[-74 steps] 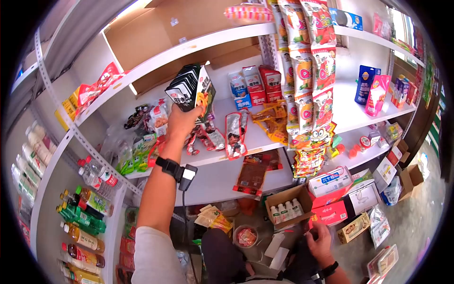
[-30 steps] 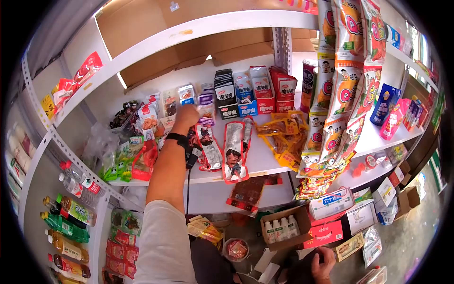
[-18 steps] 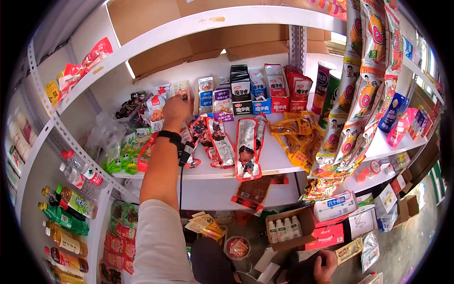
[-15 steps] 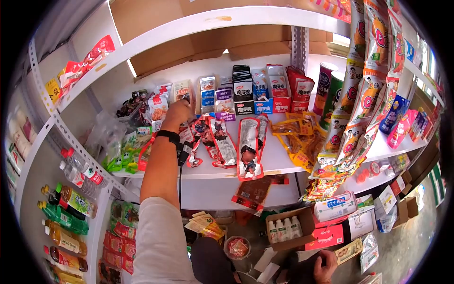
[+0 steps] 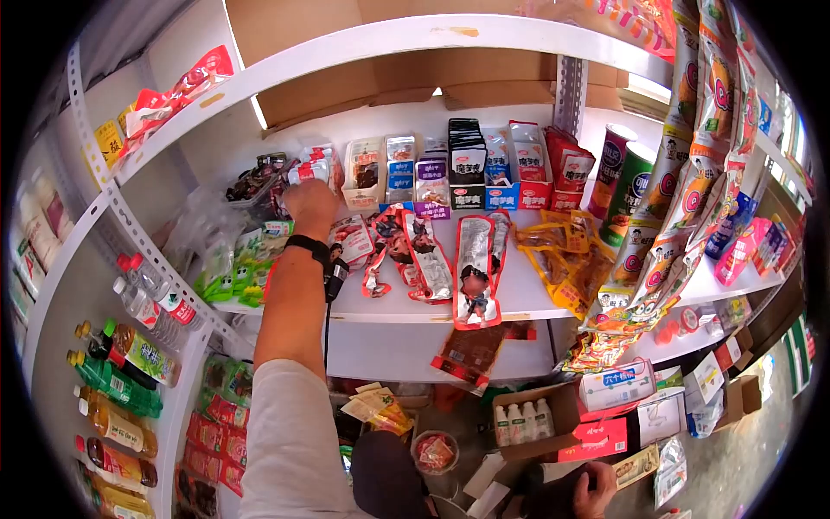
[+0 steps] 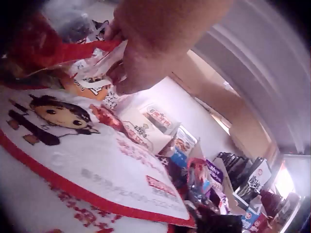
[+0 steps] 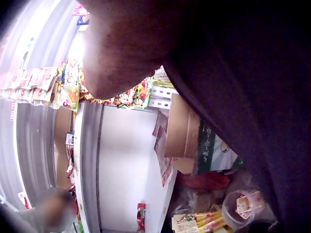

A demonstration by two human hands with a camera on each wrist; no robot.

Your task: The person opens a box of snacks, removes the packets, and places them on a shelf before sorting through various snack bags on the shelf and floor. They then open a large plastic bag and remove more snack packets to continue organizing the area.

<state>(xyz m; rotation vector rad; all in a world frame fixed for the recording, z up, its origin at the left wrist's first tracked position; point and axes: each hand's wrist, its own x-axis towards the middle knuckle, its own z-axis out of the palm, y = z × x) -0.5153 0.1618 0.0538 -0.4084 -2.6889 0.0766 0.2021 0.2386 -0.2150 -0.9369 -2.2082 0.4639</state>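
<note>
Among the packets at the shelf's left part, my left hand (image 5: 309, 208) has its fingers curled round red-and-white snack packets (image 5: 313, 164). In the left wrist view, the left hand (image 6: 150, 43) pinches a crinkled clear and white packet (image 6: 97, 65), with an orange packet (image 6: 87, 91) beneath it. Just right of this hand stand a white box of snacks (image 5: 363, 177) and a blue-and-white box (image 5: 400, 182). My right hand (image 5: 595, 490) rests loosely curled near my knee, holding nothing visible; the right wrist view shows part of that hand (image 7: 121, 48), fingers hidden.
Hanging snack strips (image 5: 670, 199) drape over the shelf's right side. Flat red-edged pouches (image 5: 475, 272) lie along the front edge. Bottles (image 5: 117, 381) stand at lower left; below are a carton of white bottles (image 5: 553, 411) and a round tub (image 5: 435, 451).
The black packets that my left hand held now stand in the row on the shelf. That hand has moved left, past the white box, to the red-and-white packets. My right hand has lowered towards my knee.
</note>
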